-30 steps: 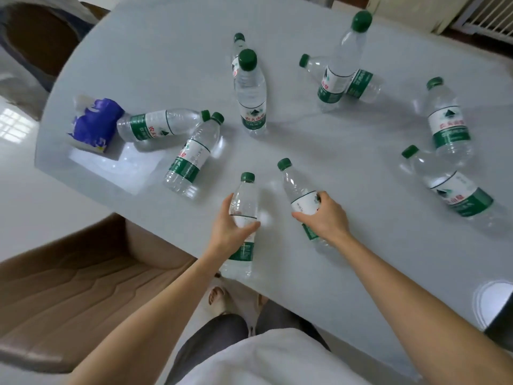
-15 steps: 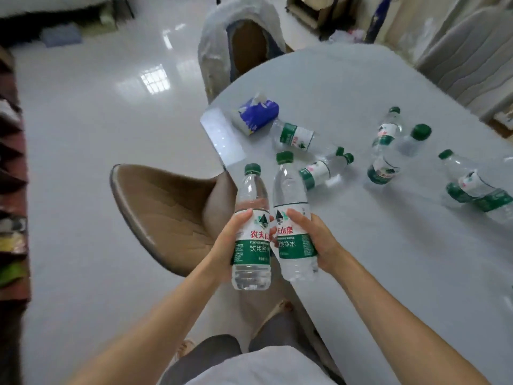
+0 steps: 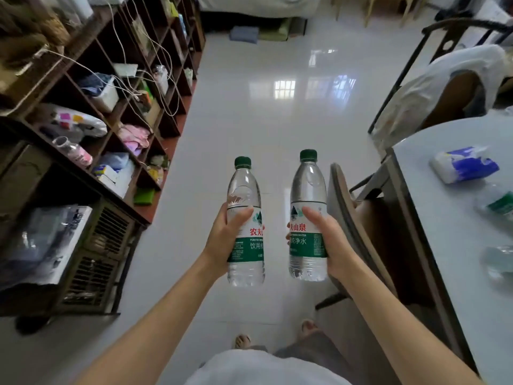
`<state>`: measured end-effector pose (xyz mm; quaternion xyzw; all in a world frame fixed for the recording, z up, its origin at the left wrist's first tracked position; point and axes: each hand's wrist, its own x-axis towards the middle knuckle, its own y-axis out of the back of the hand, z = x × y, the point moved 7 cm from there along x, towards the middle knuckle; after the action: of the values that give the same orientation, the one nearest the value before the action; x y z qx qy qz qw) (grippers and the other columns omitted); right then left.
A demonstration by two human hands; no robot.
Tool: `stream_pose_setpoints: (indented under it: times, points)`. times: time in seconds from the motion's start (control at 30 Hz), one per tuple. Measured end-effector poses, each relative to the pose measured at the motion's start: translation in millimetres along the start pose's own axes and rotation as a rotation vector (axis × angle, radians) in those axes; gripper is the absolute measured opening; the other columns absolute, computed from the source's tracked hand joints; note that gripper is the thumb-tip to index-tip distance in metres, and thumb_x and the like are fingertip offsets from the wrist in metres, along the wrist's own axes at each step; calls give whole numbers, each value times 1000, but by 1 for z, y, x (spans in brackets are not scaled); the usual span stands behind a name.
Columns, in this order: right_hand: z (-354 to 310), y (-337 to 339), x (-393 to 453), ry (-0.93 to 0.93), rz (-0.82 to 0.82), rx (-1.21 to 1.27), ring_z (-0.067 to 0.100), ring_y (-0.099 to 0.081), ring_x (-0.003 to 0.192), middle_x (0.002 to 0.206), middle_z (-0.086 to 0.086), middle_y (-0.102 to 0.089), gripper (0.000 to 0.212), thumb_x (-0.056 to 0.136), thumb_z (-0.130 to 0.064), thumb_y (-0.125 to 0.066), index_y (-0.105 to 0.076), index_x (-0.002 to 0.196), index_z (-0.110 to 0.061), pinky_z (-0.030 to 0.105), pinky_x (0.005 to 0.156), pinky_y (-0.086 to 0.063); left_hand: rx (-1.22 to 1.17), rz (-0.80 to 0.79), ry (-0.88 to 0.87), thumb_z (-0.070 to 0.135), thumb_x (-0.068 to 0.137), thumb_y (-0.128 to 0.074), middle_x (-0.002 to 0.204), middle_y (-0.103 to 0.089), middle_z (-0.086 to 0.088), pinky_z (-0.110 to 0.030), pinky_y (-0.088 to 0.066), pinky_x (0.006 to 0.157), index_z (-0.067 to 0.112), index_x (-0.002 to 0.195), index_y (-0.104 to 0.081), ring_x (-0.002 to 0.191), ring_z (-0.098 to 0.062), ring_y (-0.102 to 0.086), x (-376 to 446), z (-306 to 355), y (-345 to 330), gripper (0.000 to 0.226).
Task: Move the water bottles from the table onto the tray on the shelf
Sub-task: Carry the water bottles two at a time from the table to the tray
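The left hand (image 3: 224, 240) is wrapped around one water bottle (image 3: 245, 223) and the right hand (image 3: 327, 240) around a second bottle (image 3: 307, 218), both held upright out over the floor (image 3: 277, 120), green caps up and long axes vertical, side by side but apart. The shelf (image 3: 105, 112) stands to the left, and the surface (image 3: 458, 245) with blurred bottles lying on it is off to the right.

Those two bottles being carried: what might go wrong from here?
Each hand, left and right, grips one upright bottle at the label, with nothing supporting the base, so one could slip. The shelf looks crammed and draped with cables, which the bottles might snag. No tray is visible yet.
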<state>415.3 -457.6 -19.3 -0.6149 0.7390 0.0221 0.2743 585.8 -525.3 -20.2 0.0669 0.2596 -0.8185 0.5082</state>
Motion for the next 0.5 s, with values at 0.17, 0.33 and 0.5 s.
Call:
stream_pose_setpoints:
  times: [0.17,0.33,0.5]
  points:
    - [0,-71,66,-40,-25,-73,23,-69,70,80,8,-71,48,74,-39,-68,-58,109,-9,35,63,-58,-89,184,25,36,73,-74,100,-61,-24,-39,-56,65,5,133,-43,78,-33,-65,22,24,92,74]
    - [-18,-116,161,-64,-49,-117,23,-69,68,82,9,-70,48,78,-39,-71,-56,112,-9,34,61,-58,-161,329,18,24,84,-69,96,-64,-19,-36,-57,61,10,123,-50,72,-28,-66,81,55,151,45]
    - [-64,-151,283,-59,-62,-156,26,-71,75,89,12,-71,42,78,-35,-71,-57,111,-14,36,63,-57,-148,439,-40,16,88,-65,91,-71,-12,-31,-56,57,14,121,-53,70,-22,-70,173,120,204,36]
